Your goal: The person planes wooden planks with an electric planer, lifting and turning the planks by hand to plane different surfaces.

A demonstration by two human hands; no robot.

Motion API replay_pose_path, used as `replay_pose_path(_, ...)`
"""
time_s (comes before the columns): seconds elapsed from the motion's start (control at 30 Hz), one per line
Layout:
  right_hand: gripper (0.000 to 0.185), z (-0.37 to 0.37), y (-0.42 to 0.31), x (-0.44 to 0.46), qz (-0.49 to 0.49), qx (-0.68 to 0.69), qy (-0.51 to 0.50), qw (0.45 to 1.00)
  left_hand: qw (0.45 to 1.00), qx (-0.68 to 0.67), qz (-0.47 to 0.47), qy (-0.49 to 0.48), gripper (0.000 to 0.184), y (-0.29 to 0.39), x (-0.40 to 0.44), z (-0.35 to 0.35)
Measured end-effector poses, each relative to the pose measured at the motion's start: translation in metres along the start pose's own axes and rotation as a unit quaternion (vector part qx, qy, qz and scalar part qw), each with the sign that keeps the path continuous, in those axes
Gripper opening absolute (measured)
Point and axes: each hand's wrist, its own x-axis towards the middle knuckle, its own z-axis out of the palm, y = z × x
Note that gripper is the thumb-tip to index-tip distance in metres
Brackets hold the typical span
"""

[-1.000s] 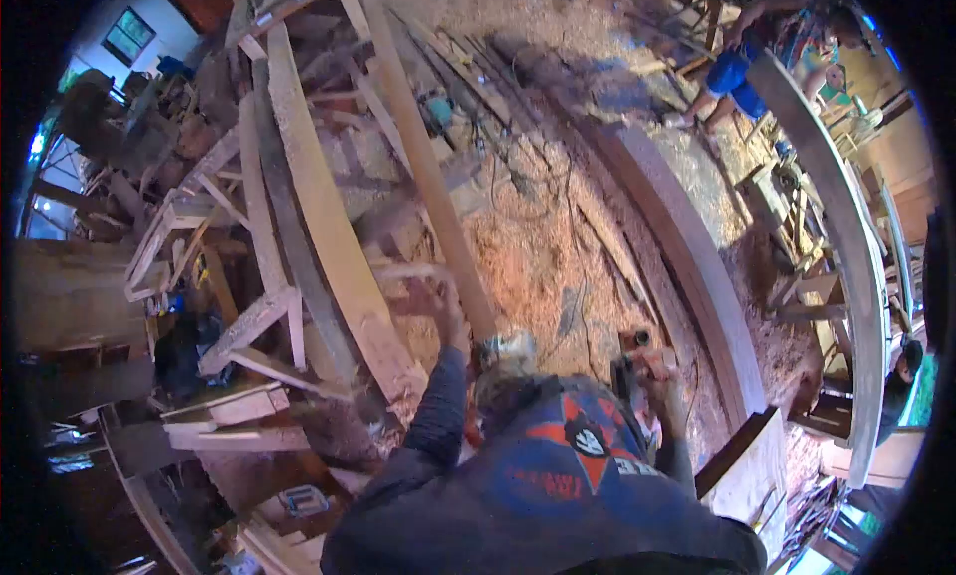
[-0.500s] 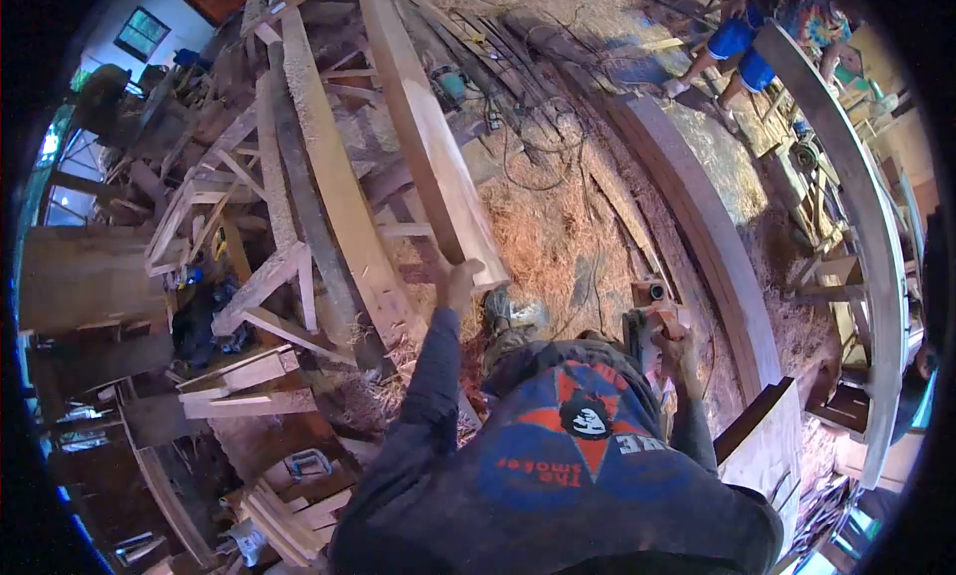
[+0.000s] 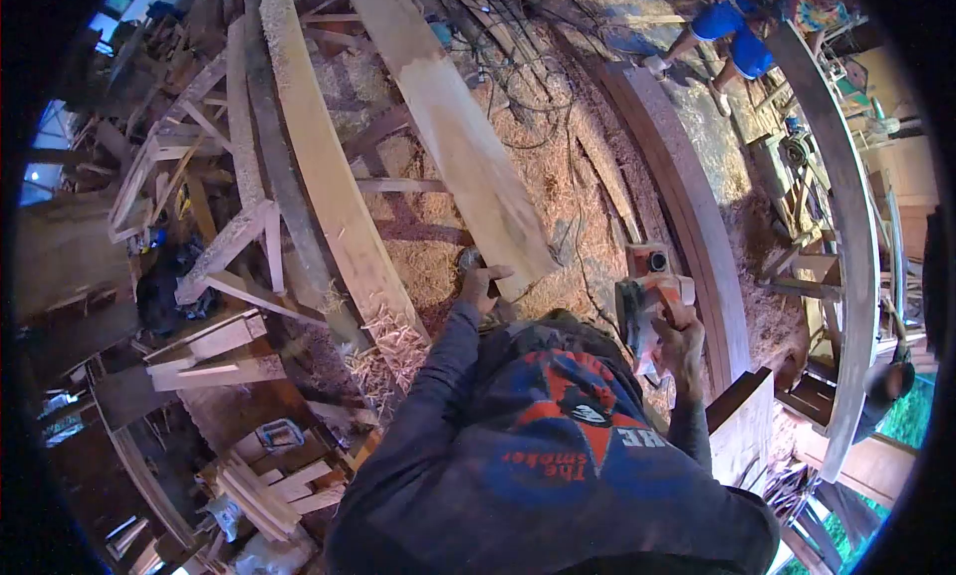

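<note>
A long wooden plank (image 3: 463, 137) stretches away in front of me, broad face up, its near end close to my body. My left hand (image 3: 480, 288) grips the near end at its left corner, thumb on top and the other fingers partly hidden. In my right hand (image 3: 681, 344) is an orange-red electric hand planer (image 3: 652, 294), held by its handle to the right of the plank and apart from it. The planer's dark flat side faces left.
A second long board (image 3: 324, 152) with shavings lies left of the plank. Thick dark beams (image 3: 687, 197) run along the right. Shavings (image 3: 413, 266) and cables (image 3: 538, 97) cover the floor. Another person in blue shorts (image 3: 732, 37) stands at the upper right, beside a long upright-edged board (image 3: 846, 207).
The plank has turned so its broad face shows, and its near end has shifted right. My left hand has moved with it. The planer, still in my right hand, appears higher and more fully in view.
</note>
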Motion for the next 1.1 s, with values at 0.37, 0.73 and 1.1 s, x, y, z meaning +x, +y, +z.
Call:
replay_pose_path(0.37, 0.040, 0.119, -0.082, 0.019, -0.192, -0.122, -0.184, 0.956, 0.812, 0.434, 0.273, 0.277, 0.030, 0.086, -0.138, 0.048)
replay_pose_path(0.73, 0.050, 0.225, -0.175, 0.055, -0.107, -0.110, -0.199, 0.968, 0.602, 0.638, 0.475, 0.079, 0.049, 0.179, -0.012, 0.115)
replay_pose_path(1.1, 0.034, 0.318, -0.260, 0.166, -0.229, -0.002, -0.231, 0.946, 0.605, 0.633, 0.481, 0.044, 0.023, 0.336, 0.102, 0.099)
